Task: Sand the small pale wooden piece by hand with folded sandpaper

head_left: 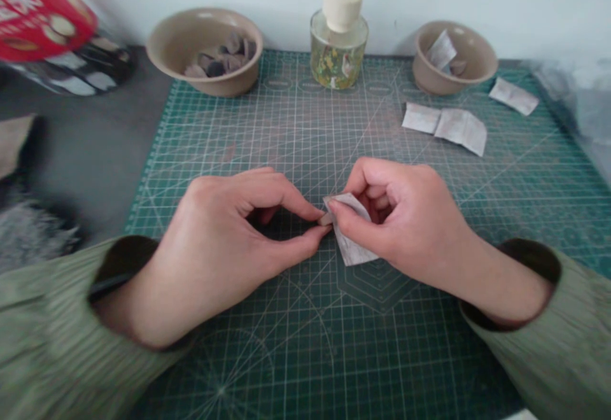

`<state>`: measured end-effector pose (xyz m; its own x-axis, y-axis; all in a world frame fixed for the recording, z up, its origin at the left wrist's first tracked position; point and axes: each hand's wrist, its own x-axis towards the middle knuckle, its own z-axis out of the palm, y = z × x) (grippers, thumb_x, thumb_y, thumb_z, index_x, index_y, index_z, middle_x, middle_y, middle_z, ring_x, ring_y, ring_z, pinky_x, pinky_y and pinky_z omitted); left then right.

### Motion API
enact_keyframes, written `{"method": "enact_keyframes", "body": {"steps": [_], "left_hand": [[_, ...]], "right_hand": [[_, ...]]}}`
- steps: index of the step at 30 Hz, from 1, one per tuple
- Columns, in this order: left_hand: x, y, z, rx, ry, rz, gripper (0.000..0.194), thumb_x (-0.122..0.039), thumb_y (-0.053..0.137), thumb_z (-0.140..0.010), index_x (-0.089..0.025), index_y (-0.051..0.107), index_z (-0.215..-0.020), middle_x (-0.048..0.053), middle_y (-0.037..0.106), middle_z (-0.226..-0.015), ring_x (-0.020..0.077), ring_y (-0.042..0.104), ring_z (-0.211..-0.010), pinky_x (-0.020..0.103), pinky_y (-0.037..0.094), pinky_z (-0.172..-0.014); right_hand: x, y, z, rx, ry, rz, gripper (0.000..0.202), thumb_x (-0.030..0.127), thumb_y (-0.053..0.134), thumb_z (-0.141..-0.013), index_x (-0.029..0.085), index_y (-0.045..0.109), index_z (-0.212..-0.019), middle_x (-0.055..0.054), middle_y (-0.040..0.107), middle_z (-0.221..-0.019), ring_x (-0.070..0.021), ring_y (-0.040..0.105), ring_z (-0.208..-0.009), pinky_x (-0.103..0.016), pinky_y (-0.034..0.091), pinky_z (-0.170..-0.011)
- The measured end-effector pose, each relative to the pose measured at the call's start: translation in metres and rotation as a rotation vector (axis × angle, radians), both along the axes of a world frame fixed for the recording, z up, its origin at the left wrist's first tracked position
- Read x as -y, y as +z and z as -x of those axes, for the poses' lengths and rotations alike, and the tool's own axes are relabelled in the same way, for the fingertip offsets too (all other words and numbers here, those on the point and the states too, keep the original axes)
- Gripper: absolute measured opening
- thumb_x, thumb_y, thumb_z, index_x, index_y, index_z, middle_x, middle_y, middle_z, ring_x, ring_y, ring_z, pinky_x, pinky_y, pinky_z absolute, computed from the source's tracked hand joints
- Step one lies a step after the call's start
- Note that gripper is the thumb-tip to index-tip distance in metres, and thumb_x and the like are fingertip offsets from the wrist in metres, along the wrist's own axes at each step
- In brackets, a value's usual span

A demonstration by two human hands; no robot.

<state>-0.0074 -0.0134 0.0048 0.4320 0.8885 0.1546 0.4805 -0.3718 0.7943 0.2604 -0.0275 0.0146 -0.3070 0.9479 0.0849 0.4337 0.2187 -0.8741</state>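
Over the middle of a green cutting mat, my left hand pinches a small brownish piece between thumb and forefinger. My right hand holds a greyish-white sheet of sandpaper or paper between thumb and fingers, its near corner hanging down. The sheet's left edge touches the small piece. My left fingertips cover most of that piece, so its full shape is hidden.
Behind stand a brown bowl of dark pieces, a glass bottle with sticks, and a smaller bowl. Folded sheets and another sheet lie at the right. A red package is far left.
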Motion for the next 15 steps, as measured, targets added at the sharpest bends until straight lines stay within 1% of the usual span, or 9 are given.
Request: {"method": "enact_keyframes", "body": {"steps": [3, 6, 10, 13, 15], "left_hand": [[0.0003, -0.0003, 0.0022, -0.003, 0.004, 0.011, 0.003, -0.034, 0.099, -0.103, -0.037, 0.099, -0.102, -0.006, 0.094, -0.099, 0.0186, 0.08, -0.082, 0.039, 0.054, -0.074], [0.0008, -0.0006, 0.0035, -0.001, 0.006, 0.009, 0.003, -0.035, 0.1, -0.102, -0.037, 0.098, -0.101, -0.007, 0.093, -0.098, 0.0185, 0.079, -0.082, 0.04, 0.054, -0.074], [0.0012, -0.0002, 0.001, 0.001, 0.0, 0.011, 0.003, -0.035, 0.1, -0.103, -0.037, 0.099, -0.101, -0.007, 0.094, -0.099, 0.0183, 0.08, -0.083, 0.04, 0.054, -0.074], [0.0009, -0.0001, -0.001, 0.003, 0.009, 0.012, 0.003, -0.036, 0.101, -0.103, -0.037, 0.099, -0.102, -0.007, 0.094, -0.099, 0.0179, 0.08, -0.083, 0.039, 0.055, -0.074], [0.0004, -0.0002, -0.0008, 0.003, 0.012, 0.007, 0.003, -0.036, 0.1, -0.103, -0.038, 0.099, -0.102, -0.007, 0.094, -0.1, 0.0184, 0.081, -0.084, 0.039, 0.056, -0.074]], "right_hand": [[0.0, 0.0006, -0.0007, -0.014, 0.039, 0.029, 0.031, 0.026, 0.087, -0.11, 0.027, 0.066, -0.088, 0.008, 0.067, -0.068, -0.0135, 0.064, -0.062, -0.031, 0.045, -0.063], [-0.0002, 0.0017, -0.0008, 0.003, -0.006, 0.022, 0.032, 0.026, 0.087, -0.11, 0.027, 0.065, -0.087, 0.007, 0.067, -0.068, -0.0133, 0.062, -0.061, -0.032, 0.044, -0.063], [-0.0007, 0.003, -0.0011, -0.004, 0.039, 0.034, 0.031, 0.025, 0.087, -0.109, 0.027, 0.065, -0.087, 0.008, 0.066, -0.067, -0.0125, 0.061, -0.059, -0.031, 0.044, -0.062], [-0.0006, 0.0028, -0.0017, 0.012, 0.008, 0.018, 0.032, 0.023, 0.086, -0.109, 0.027, 0.064, -0.087, 0.009, 0.066, -0.067, -0.012, 0.06, -0.059, -0.031, 0.044, -0.062], [-0.0005, 0.0021, -0.0021, 0.009, 0.027, 0.008, 0.032, 0.023, 0.087, -0.11, 0.027, 0.065, -0.088, 0.009, 0.065, -0.067, -0.0125, 0.062, -0.06, -0.031, 0.045, -0.064]]}}
